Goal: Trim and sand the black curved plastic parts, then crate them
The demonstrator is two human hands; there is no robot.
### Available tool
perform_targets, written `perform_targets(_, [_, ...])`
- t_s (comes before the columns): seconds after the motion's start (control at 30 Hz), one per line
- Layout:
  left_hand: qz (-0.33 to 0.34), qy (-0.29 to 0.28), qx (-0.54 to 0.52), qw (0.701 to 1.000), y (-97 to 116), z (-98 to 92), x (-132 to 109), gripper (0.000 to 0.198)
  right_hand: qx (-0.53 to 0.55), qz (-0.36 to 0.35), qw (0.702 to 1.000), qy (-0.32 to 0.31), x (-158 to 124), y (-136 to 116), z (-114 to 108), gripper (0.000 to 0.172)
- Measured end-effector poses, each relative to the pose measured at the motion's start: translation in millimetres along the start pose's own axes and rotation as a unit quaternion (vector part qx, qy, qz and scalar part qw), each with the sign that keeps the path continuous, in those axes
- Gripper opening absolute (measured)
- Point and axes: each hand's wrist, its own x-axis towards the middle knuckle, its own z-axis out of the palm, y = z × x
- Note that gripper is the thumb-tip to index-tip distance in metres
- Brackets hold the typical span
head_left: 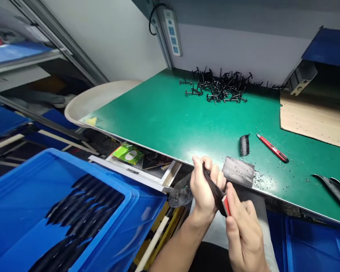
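Just off the table's front edge, my left hand [204, 185] is closed around a black curved plastic part [214, 189]. Between the thumb and fingers of my right hand [245, 230] is a small red piece with a pale edge [226, 205], held against the lower end of the black part. Its exact kind is hidden by my fingers. On the table beyond my hands lie a grey flat plate [238, 170], a short black curved piece [244, 145] and a red utility knife [272, 148]. Dark crumbs are scattered around the plate.
Several black pin-like parts [223, 85] are heaped at the back of the green table [147, 113]. More black curved pieces [336, 189] lie at right, near a cardboard sheet [314, 119]. At left, a blue bin [19, 211] holds rows of black parts [85, 207]. A drawer [155, 172] stands open.
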Motion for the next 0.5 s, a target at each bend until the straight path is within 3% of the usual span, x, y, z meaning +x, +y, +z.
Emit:
perform_targets(0.13, [0.025,0.009,0.023,0.999,-4,0.1,3,0.054,-0.008,-0.003,1.000,-0.007,-1,5,1,0.056])
perform_targets(0.5, [-0.040,-0.033,0.141,0.989,-9,-5.5,11,0.057,-0.027,0.005,1.000,-0.010,1,14,-3,0.053])
